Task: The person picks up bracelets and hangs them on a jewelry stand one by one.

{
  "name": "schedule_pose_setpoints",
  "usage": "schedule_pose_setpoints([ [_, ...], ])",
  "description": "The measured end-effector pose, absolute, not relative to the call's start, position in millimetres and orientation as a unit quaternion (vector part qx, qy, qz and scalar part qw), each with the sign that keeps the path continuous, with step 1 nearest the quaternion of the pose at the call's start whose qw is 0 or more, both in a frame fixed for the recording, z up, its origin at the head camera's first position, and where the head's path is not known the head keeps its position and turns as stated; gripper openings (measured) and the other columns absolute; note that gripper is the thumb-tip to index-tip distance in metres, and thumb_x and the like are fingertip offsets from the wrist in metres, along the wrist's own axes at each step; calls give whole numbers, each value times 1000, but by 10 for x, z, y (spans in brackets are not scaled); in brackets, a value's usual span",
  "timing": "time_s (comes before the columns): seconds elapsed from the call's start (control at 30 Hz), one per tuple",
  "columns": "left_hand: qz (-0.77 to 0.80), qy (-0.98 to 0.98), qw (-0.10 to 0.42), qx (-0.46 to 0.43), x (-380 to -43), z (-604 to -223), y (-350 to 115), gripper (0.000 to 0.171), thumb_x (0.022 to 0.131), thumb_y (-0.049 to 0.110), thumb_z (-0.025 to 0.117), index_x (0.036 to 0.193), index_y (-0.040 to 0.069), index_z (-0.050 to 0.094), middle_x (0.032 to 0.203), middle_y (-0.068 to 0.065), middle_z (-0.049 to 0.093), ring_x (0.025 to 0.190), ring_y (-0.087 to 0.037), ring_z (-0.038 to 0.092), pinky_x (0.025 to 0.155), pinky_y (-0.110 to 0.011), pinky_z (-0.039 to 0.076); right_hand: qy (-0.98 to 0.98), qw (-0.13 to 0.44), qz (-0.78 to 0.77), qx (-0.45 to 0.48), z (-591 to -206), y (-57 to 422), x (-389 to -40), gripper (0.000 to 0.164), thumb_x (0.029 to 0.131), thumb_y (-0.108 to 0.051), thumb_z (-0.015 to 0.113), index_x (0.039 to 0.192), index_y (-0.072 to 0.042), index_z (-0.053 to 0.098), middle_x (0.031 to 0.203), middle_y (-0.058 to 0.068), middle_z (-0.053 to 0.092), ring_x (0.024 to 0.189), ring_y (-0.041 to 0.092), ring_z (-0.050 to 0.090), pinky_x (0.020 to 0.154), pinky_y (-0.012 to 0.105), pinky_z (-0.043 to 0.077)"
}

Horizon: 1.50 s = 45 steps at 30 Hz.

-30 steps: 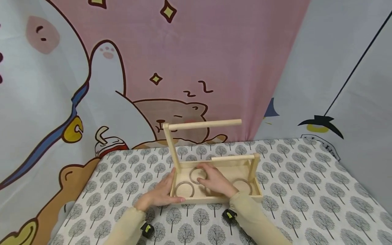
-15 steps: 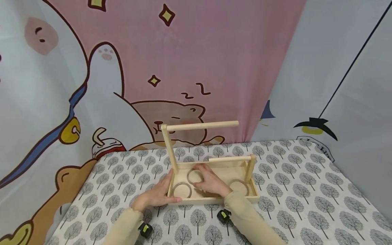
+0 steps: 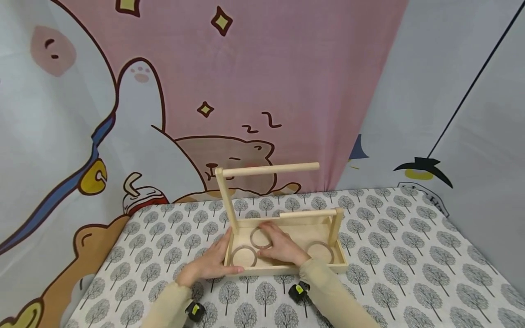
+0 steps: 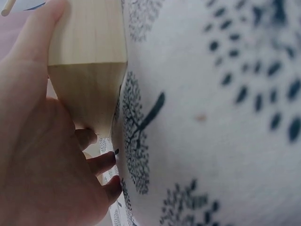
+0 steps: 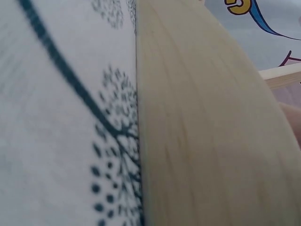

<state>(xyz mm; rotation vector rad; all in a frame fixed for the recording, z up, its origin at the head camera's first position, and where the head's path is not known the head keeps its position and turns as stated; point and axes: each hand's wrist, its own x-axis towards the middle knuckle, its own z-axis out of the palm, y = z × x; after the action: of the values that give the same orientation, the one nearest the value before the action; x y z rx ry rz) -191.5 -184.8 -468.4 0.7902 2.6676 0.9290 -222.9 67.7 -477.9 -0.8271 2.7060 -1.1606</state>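
The right hand [image 3: 282,245] has slid its thumb toward the near edge of the wooden box [image 3: 272,271]; we cannot tell whether its fingers, parted over the middle ring [image 3: 251,238], grip it. The left hand [image 3: 209,263], fingers nearly straight, braces the left near corner. 2 other rings [image 3: 320,242] lie near the near corners.

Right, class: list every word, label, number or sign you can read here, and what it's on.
"Z" (larger): pink curtain, above the sleeping bear.
"Z" (smaller): same curtain, lower left of it.
Printed banner at right: lettering too small and folded to read.
Black wrist devices: any marks too small to read.
Wooden stand: no text visible.
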Motion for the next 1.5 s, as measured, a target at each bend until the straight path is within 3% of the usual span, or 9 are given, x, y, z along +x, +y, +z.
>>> schedule_pose_setpoints([
  [0.37, 307, 911, 103, 254, -1915, -4711, -1839, 119, 81, 53, 72, 151, -6, -4, 156, -29, 7, 138, -48, 19, 105, -66, 23, 876, 33, -393, -277, -4794, 695, -2244, 80, 76, -27, 79, 141, 3, 43, 146, 23, 37, 128, 40, 41, 103, 65, 28],
  [0.57, 307, 913, 108, 248, -1902, -4685, -1834, 118, 81, 52, 72, 151, -5, -4, 155, -29, 9, 137, -49, 20, 104, -66, 24, 868, 27, -411, -278, -4806, 700, -2252, 75, 76, -25, 81, 137, 4, 47, 142, 22, 41, 125, 40, 45, 104, 57, 34],
  [1.07, 309, 912, 92, 253, -1919, -4784, -1860, 121, 79, 61, 68, 153, -1, -5, 155, -29, 10, 137, -50, 19, 103, -70, 23, 880, 20, -391, -269, -4831, 707, -2263, 81, 71, -29, 86, 137, 2, 49, 142, 20, 45, 132, 40, 34, 108, 58, 28],
  [1.5, 307, 915, 99, 242, -1898, -4699, -1839, 119, 79, 53, 73, 152, -5, -2, 153, -33, 14, 136, -51, 21, 104, -68, 23, 878, 8, -407, -252, -4847, 699, -2275, 73, 67, -13, 87, 129, 4, 54, 138, 21, 47, 128, 39, 38, 108, 52, 30],
])
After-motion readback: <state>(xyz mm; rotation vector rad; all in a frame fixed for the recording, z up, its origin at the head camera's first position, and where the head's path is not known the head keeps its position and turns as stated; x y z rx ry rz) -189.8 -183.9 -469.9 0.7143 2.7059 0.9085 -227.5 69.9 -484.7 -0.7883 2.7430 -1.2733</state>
